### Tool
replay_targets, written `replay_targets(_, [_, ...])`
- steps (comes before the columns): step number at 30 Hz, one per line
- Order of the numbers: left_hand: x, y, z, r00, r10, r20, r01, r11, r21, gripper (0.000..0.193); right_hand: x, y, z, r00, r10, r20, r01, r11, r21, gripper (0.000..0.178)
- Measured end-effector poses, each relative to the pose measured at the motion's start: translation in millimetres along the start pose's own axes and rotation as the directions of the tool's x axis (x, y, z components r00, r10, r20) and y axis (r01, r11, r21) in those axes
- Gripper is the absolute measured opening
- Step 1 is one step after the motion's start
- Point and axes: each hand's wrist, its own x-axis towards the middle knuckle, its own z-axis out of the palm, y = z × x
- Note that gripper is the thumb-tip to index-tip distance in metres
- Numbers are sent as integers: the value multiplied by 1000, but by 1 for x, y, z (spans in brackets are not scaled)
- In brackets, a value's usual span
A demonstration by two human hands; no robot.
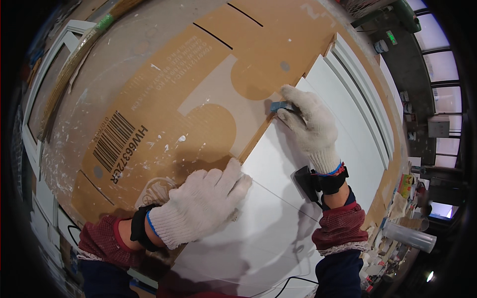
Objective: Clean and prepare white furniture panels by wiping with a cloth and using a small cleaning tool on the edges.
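A white panel (278, 159) with a thin groove across it lies in front of me, its raw brown edge facing the cardboard. In a white knitted glove, my left hand (201, 203) grips that edge, thumb over the white face and fingers on the cardboard side. My right hand (310, 119), gloved alike, is farther along the same edge. A small blue flat piece (281, 106) is pinched between its thumb and fingers, right at the panel's edge; its exact kind is hard to make out. Black straps with a small dark box (305, 183) circle my right wrist.
Printed brown cardboard (164, 119) spotted with white paint covers the surface left of the panel. Long white mouldings (360, 89) run along the right. A pale frame (32, 114) and a straw-coloured pole (64, 79) stand at the left. Clutter and a clear cylinder (410, 236) lie at right.
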Motion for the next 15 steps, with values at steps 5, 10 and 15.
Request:
replay_targets(5, [1, -1, -3, 998, -21, 54, 23, 999, -46, 60, 0, 3, 0, 997, 17, -74, -4, 985, 171, 35])
replay_targets(10, [2, -1, -5, 1000, -1, 19, 1, 1000, -28, 51, 2, 4, 0, 991, -45, -123, 59, 992, 111, 39])
replay_targets(15, [1, -1, -9, 995, 3, 103, 5, 997, -81, 61, -5, 30, -11, 979, 21, -205, 19, 981, 195, 39])
